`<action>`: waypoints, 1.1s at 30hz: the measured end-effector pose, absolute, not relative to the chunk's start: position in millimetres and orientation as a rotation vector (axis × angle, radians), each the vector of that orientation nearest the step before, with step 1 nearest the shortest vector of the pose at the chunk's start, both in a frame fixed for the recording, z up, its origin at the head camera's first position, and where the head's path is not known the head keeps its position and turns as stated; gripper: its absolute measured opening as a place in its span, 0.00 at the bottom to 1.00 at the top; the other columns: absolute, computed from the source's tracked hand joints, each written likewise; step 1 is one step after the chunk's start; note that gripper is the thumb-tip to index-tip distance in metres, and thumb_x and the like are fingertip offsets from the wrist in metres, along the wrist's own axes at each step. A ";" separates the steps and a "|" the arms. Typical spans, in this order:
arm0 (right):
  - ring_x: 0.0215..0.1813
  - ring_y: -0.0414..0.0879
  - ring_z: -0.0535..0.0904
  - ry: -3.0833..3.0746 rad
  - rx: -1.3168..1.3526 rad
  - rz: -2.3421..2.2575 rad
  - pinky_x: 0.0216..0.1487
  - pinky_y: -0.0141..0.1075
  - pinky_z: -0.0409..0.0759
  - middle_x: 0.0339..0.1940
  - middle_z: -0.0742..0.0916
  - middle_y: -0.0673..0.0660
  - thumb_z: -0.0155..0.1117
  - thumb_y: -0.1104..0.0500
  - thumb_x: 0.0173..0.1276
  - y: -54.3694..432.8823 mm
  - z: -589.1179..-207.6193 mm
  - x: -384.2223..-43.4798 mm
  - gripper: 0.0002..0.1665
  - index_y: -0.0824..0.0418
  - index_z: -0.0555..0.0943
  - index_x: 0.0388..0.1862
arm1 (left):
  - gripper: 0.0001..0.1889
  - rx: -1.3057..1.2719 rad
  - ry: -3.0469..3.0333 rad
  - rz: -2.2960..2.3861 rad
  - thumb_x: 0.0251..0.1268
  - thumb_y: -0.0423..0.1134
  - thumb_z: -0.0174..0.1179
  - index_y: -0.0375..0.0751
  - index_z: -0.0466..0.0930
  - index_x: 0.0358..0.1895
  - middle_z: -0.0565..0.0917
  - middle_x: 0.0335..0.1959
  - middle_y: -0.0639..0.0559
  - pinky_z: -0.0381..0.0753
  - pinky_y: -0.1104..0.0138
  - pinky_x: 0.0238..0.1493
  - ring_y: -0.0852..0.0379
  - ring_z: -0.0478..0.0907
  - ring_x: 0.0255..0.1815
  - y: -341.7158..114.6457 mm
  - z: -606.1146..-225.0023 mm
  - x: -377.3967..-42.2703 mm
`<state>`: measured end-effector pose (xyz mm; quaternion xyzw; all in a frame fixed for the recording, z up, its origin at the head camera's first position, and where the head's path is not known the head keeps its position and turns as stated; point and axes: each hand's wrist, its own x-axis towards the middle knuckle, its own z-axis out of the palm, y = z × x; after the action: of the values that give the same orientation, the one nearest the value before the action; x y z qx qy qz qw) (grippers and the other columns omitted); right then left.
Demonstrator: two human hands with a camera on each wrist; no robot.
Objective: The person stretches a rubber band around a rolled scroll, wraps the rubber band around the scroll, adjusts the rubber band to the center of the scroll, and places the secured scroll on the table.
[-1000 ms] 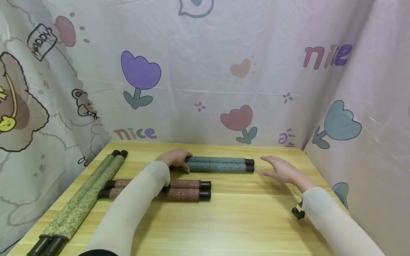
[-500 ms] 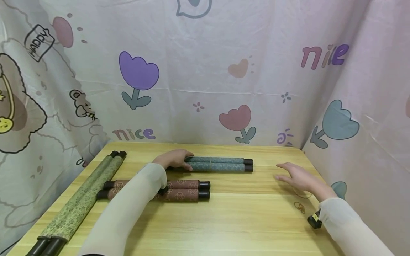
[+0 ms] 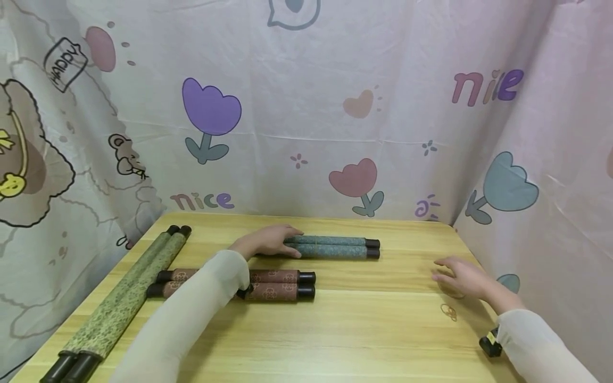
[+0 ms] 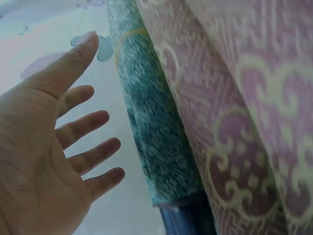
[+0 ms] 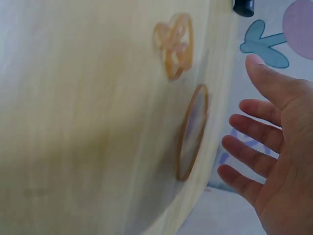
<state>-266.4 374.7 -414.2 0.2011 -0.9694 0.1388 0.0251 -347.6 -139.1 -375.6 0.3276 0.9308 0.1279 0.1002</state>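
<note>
A pair of blue-green patterned scrolls (image 3: 340,251) lies side by side at the back of the table, with a thin rubber band around them. My left hand (image 3: 270,240) is over their left end, its fingers spread and relaxed; the left wrist view shows the palm (image 4: 29,142) with nothing in it. On the right, my right hand (image 3: 466,277) hovers with loosely bent fingers and holds nothing. Below it lie a single looped rubber band (image 5: 183,132) and a small bunch of orange rubber bands (image 5: 189,46).
Two reddish-brown scrolls (image 3: 278,291) lie in front of the blue-green pair, partly hidden by my left sleeve (image 3: 191,314). Two long green scrolls (image 3: 119,303) run along the table's left side. A printed curtain (image 3: 287,106) encloses the wooden table (image 3: 364,335).
My right hand has moved right and nearer to me, away from the blue-green scrolls, and the rubber bands have come into sight. My left hand has shifted slightly right over the scrolls.
</note>
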 end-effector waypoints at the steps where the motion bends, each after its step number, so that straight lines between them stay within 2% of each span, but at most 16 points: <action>1: 0.59 0.72 0.72 -3.000 0.617 0.425 0.59 0.64 0.69 0.57 0.79 0.75 0.63 0.49 0.71 376.9 -415.4 -265.6 0.33 0.77 0.74 0.60 | 0.39 0.977 2.751 0.385 0.63 0.61 0.61 0.48 0.64 0.74 0.66 0.71 0.43 0.61 0.50 0.70 0.43 0.63 0.71 -137.2 -374.8 -345.4; 9: 0.51 0.70 0.77 -3.004 0.644 0.263 0.52 0.63 0.74 0.47 0.83 0.72 0.65 0.54 0.68 392.4 -425.1 -261.6 0.24 0.74 0.79 0.52 | 0.38 1.064 2.739 0.417 0.64 0.58 0.62 0.47 0.63 0.74 0.67 0.70 0.44 0.62 0.50 0.69 0.43 0.63 0.71 -121.5 -372.9 -331.5; 14: 0.42 0.59 0.81 -2.996 0.656 0.226 0.45 0.56 0.79 0.38 0.84 0.60 0.67 0.59 0.65 395.0 -426.6 -261.0 0.15 0.69 0.82 0.45 | 0.40 1.042 2.719 0.431 0.64 0.58 0.62 0.48 0.61 0.75 0.64 0.72 0.44 0.61 0.49 0.70 0.44 0.60 0.72 -111.3 -375.3 -327.1; 18: 0.34 0.48 0.78 -3.024 0.649 0.170 0.39 0.49 0.79 0.30 0.80 0.50 0.68 0.64 0.63 395.2 -424.3 -260.9 0.04 0.62 0.81 0.35 | 0.42 1.039 2.707 0.453 0.63 0.60 0.62 0.47 0.59 0.76 0.62 0.74 0.44 0.60 0.48 0.70 0.43 0.58 0.74 -101.1 -379.1 -324.0; 24: 0.27 0.43 0.69 -3.042 0.602 0.081 0.30 0.40 0.70 0.21 0.74 0.46 0.63 0.66 0.64 395.8 -425.0 -260.1 0.13 0.54 0.72 0.23 | 0.42 1.052 2.710 0.465 0.64 0.61 0.60 0.50 0.57 0.77 0.61 0.74 0.46 0.61 0.49 0.70 0.45 0.58 0.74 -84.3 -385.0 -319.7; 33: 0.25 0.41 0.66 -3.002 0.614 0.090 0.28 0.37 0.65 0.19 0.71 0.45 0.63 0.65 0.61 389.4 -422.5 -257.7 0.15 0.52 0.69 0.21 | 0.41 1.099 2.697 0.551 0.64 0.62 0.59 0.51 0.57 0.77 0.60 0.75 0.46 0.61 0.49 0.69 0.46 0.57 0.74 -58.7 -393.8 -311.2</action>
<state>-257.7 389.4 -422.5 0.2000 -0.9786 0.0293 0.0382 -311.2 -58.7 -393.8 0.3694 0.9063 0.1853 0.0889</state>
